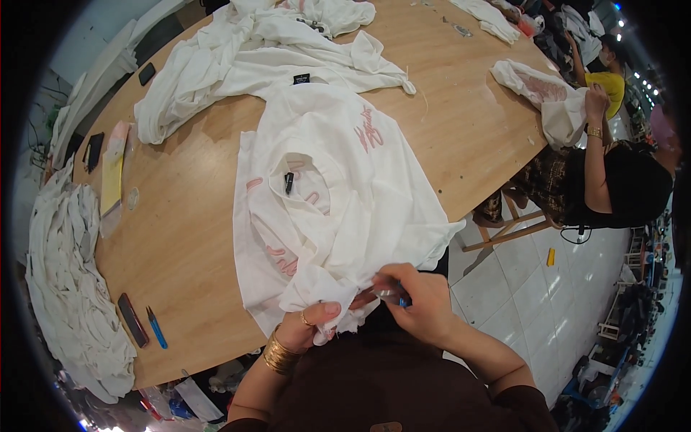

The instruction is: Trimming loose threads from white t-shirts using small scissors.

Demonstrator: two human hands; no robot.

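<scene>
A white garment with pink embroidered lettering (381,173) lies across the near table edge, its neck opening and dark label facing up. My left hand (301,330), with gold bangles and a ring, is closed on its near edge, thumb on top of the bunched cloth. Close beside it, my right hand (426,306) curls around small thread snips (392,294) with a metal part and a bit of blue. The snips are at the cloth's edge; their tips are partly hidden by the fingers and the fabric.
More white garments (237,61) lie at the far side, and a long white pile (65,281) hangs at the left. A dark red case (133,320), blue tweezers (156,327) and a phone (94,152) rest on the round table (180,237). A co-worker (612,173) sits at right handling white cloth.
</scene>
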